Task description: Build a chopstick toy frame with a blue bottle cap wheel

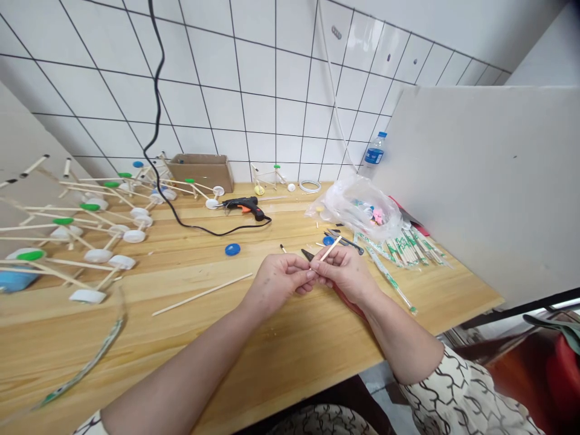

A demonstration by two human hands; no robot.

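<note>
Left hand (277, 283) curled closed over the middle of the desk (254, 338), fingertips pressed right against the right hand (345, 272), and from this view you can't tell whether it's gripping anything! The right hand is closed too, pinching a short wooden stick (331, 248) that angles up toward the right. Black scissors (308, 255) poke out between the two hands, their red handle (350, 304) showing beneath the right palm.

Just left of the hands, a long wooden stick (202, 295) lies on the desk, with a blue bottle cap (232, 249) above it. Farther up sits a black glue gun (244, 207), its cord (212, 231) trailing across the wood. Over on the right, there's a clear plastic bag (357, 208) beside paper-wrapped chopsticks (403, 248). And filling the left of the frame, a big framework of sticks and white caps (77, 223) sprawls across the desk, with a cardboard box (202, 172) against the tiled wall behind!
</note>
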